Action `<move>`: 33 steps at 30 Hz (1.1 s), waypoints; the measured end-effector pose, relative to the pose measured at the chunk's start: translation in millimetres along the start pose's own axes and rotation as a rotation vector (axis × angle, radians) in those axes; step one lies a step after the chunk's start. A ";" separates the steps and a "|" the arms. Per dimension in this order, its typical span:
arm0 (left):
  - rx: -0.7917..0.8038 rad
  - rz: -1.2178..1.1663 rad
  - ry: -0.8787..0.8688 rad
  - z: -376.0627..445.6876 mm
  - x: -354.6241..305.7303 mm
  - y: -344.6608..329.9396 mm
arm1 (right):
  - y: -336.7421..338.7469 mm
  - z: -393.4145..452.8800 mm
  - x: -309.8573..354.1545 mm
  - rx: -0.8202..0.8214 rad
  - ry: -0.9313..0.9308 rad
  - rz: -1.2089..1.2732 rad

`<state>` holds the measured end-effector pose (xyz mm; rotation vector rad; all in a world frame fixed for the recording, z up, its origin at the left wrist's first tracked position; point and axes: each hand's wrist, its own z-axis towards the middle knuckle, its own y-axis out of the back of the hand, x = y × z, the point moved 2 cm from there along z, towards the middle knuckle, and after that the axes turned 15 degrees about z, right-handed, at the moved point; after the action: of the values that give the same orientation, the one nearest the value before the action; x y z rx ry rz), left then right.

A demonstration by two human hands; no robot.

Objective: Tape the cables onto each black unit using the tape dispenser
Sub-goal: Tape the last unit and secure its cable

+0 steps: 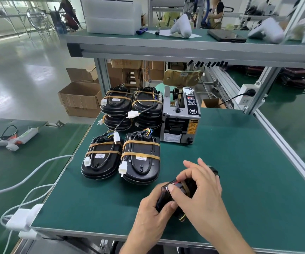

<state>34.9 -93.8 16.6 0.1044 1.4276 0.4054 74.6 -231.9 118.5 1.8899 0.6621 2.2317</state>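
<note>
Near the front of the green table [239, 180], both my hands hold one black unit [166, 196]. My left hand [151, 215] grips its near end from below. My right hand [201, 189] lies over the top, its thumb pressing a strip of tan tape [185, 188] down on the unit; most of the unit is hidden. Two taped black units [102, 158] [142, 162] with white connectors lie side by side in front of me. Behind them stand two stacks of taped units [116, 105] [148, 107]. The grey tape dispenser [181, 116] stands to the right of the stacks.
A glue gun [14, 139] lies on the left table. White cables and a charger block [23, 219] hang at the table's left front corner. An upper shelf [184, 46] runs overhead. Cardboard boxes [80, 98] sit on the floor behind.
</note>
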 end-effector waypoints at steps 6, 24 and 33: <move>-0.011 0.011 -0.020 -0.5 -1.0 -0.5 | -3.5 -3.1 -4.2 -0.009 0.039 0.055; -0.018 0.063 -0.010 0.0 7.5 -0.6 | 15.8 147.8 11.3 -0.130 -0.201 0.367; -0.010 0.069 0.004 1.6 9.7 0.2 | -15.3 208.1 -14.8 -0.335 -0.551 0.653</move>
<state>37.3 -90.2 7.7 0.1450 1.4282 0.4697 275.8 -174.5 122.1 2.5884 -0.4423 1.7590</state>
